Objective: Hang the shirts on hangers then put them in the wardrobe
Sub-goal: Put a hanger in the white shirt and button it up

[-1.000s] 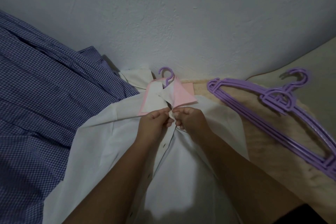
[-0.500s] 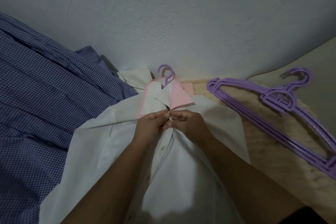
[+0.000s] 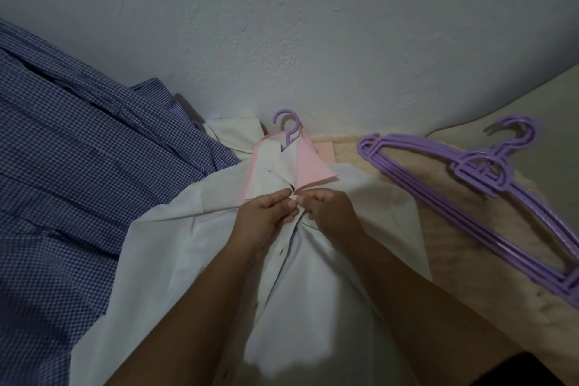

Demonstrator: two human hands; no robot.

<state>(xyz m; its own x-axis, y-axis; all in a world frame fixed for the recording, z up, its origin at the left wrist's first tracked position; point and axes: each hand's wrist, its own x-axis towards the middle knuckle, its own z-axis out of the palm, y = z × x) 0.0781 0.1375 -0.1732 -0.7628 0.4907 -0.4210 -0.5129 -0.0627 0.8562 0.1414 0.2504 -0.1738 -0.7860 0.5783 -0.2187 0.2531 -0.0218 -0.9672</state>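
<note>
A white shirt [image 3: 329, 276] with a pink-lined collar lies flat on the bed, front up. A purple hanger is inside it; only its hook [image 3: 286, 124] shows above the collar. My left hand [image 3: 266, 216] and my right hand [image 3: 330, 208] meet just below the collar. Each pinches an edge of the shirt's front placket at the top button. The button itself is hidden between my fingertips.
A heap of blue checked shirts [image 3: 78, 197] fills the left side, touching the white shirt. A stack of spare purple hangers [image 3: 488, 194] lies on the cream blanket [image 3: 463, 260] at the right. A pale wall [image 3: 313, 25] rises right behind the bed.
My hands have stayed at the top button, shifting slightly up toward the collar while the fingers work the placket. The shirt and hangers lie as before.
</note>
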